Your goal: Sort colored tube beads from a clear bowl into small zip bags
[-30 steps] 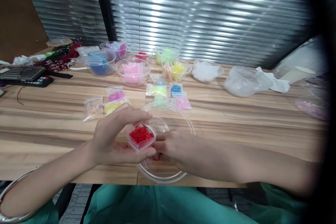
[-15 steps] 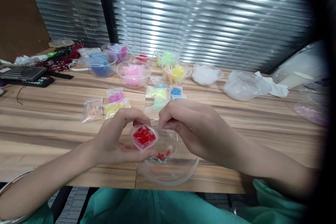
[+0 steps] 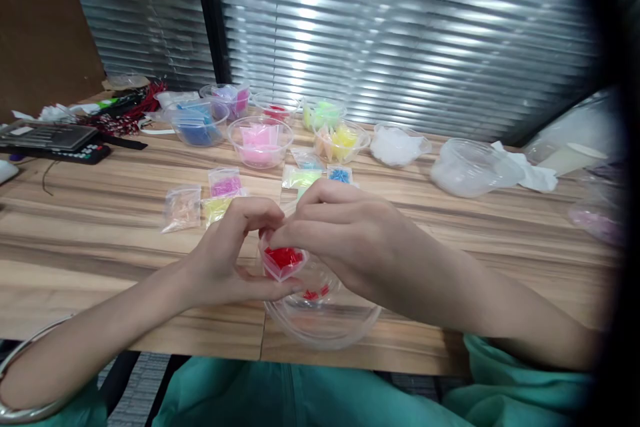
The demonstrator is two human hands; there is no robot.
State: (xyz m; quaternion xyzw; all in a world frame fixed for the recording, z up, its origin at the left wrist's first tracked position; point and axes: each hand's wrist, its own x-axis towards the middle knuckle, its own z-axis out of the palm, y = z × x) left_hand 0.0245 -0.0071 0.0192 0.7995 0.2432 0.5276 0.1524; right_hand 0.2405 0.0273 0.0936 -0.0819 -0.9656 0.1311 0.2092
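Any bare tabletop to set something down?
Right: wood between right forearm and cloudy bowl. Left: wood between remote, peach bag and left forearm. Crowded: back bowls; centre, with left hand, right hand and red bag above large bowl.

Both forearms converge over the tabletop (image 3: 400,230): the left hand (image 3: 245,250) reaches toward two o'clock, thumb and fingers curved apart; the right hand (image 3: 345,233) points toward ten o'clock, fingers bent downward.
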